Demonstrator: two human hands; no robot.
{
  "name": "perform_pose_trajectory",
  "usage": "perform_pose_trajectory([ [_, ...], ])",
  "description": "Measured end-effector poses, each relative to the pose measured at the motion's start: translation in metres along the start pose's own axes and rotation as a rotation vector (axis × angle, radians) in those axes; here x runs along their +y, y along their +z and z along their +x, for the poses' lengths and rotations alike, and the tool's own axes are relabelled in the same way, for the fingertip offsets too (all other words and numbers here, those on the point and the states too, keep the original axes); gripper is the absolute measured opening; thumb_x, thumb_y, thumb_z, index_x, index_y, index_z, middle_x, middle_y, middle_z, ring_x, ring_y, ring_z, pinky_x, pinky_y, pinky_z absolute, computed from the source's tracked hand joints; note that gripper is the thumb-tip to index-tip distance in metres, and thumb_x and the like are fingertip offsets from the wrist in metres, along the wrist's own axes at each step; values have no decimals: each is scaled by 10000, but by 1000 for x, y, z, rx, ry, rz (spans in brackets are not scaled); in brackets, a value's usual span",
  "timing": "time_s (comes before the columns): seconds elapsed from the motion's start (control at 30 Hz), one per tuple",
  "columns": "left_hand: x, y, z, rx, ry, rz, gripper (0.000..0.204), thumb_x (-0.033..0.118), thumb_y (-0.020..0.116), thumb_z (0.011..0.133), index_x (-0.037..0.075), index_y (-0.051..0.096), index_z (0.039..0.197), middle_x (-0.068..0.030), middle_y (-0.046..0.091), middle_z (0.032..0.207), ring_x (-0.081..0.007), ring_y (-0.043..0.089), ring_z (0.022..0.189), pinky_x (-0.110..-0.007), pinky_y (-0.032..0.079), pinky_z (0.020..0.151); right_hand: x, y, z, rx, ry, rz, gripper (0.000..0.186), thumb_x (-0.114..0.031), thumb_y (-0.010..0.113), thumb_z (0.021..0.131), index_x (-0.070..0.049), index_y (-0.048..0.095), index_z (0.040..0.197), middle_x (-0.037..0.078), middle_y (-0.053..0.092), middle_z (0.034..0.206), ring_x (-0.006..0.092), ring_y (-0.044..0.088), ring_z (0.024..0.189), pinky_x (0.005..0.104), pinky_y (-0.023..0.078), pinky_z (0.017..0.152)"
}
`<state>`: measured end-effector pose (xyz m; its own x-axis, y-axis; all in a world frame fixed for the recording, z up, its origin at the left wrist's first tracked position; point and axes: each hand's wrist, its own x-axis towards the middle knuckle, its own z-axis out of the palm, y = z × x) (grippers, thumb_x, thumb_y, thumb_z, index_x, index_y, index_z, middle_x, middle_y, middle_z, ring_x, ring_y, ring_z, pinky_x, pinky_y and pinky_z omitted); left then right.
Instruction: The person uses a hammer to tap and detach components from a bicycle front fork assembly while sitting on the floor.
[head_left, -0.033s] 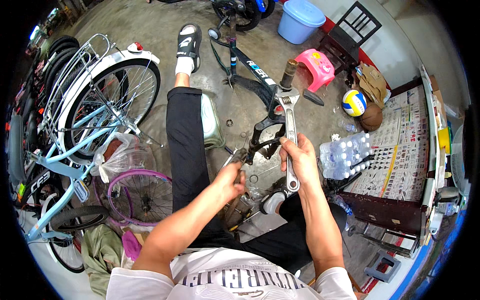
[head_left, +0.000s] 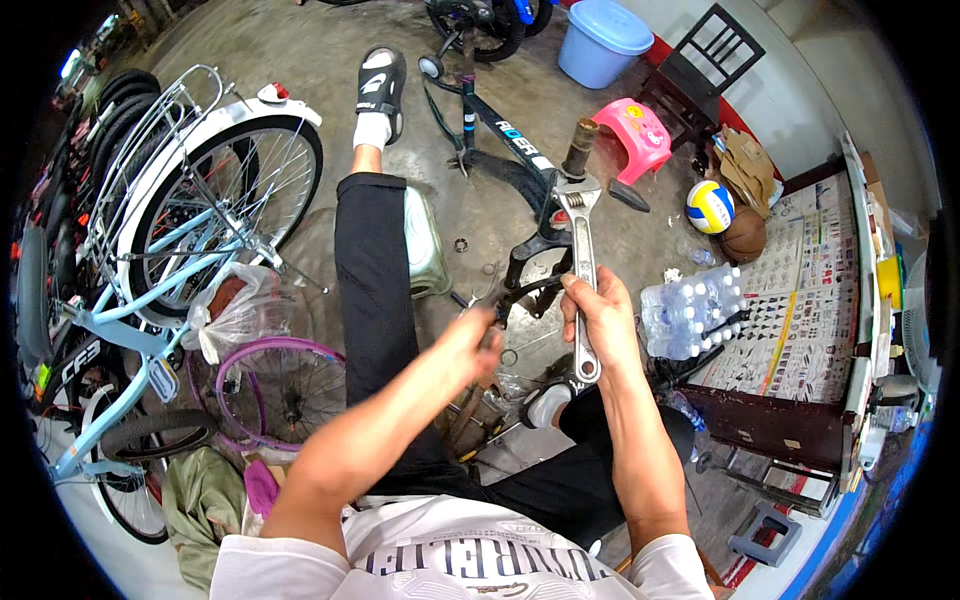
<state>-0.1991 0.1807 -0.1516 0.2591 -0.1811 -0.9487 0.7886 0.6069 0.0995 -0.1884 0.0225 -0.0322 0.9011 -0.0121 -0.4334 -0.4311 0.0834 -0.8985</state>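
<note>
My right hand [head_left: 605, 315] grips a long silver adjustable wrench [head_left: 583, 245], whose head is up at the metal tube [head_left: 579, 145] on the front of a black bicycle frame [head_left: 478, 108]. Lower down, the black fork [head_left: 518, 262] points toward me. My left hand [head_left: 468, 342], smeared by motion, is closed near the fork's lower end around something dark that I cannot make out. My outstretched left leg [head_left: 372, 270] lies beside a pale green container [head_left: 425, 270].
Bicycles [head_left: 178, 255], a purple wheel [head_left: 235, 400] and plastic bags [head_left: 235, 315] crowd the left. On the right are a pink stool [head_left: 640, 130], dark chair [head_left: 705, 70], balls [head_left: 708, 205], bottled water [head_left: 690, 310] and a printed panel [head_left: 770, 340]. A blue tub [head_left: 598, 45] stands behind.
My left hand has moved a little up and to the right and is more blurred. My right hand and the wrench have barely shifted.
</note>
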Motion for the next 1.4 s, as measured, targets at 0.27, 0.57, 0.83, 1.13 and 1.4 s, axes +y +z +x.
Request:
perform_pose_trajectory([
  [0.27, 17, -24, -11, -324, -50, 14, 212, 284, 530, 1013, 82, 542, 950, 49, 457, 672, -60, 383, 488, -197, 238, 367, -1, -3, 0, -15, -15, -36, 198, -174, 632, 939, -31, 498, 968, 29, 559, 652, 117, 514, 449, 251, 432, 424],
  [0.57, 71, 43, -63, -570, 89, 65, 175, 264, 552, 989, 93, 548, 950, 34, 474, 654, -74, 401, 482, -225, 265, 384, -7, -4, -1, 39, -41, -49, 196, -187, 623, 941, -37, 503, 980, 25, 559, 660, 106, 503, 450, 245, 424, 420],
  [0.83, -60, -51, 19, -327, -337, 35, 211, 251, 552, 997, 96, 508, 860, 62, 428, 659, -52, 339, 470, -192, 220, 385, 4, -6, 3, 20, -8, 1, 175, -165, 630, 936, -51, 512, 996, 12, 555, 666, 100, 506, 461, 244, 437, 418],
  [1.13, -1, 59, -4, -743, 104, 72, 251, 288, 563, 999, 86, 579, 850, 12, 573, 642, -73, 426, 415, -210, 311, 347, -2, 0, 2, -8, -53, 40, 142, -103, 592, 938, -24, 480, 978, 54, 587, 670, 135, 545, 470, 268, 436, 429],
  [1.4, -22, 21, 69, -613, -193, 237, 257, 335, 529, 1011, 91, 553, 935, 61, 511, 626, -61, 470, 469, -218, 339, 370, -3, 8, 2, 26, -6, 48, 155, -123, 617, 931, -25, 525, 1007, 26, 567, 665, 102, 521, 488, 233, 437, 432],
])
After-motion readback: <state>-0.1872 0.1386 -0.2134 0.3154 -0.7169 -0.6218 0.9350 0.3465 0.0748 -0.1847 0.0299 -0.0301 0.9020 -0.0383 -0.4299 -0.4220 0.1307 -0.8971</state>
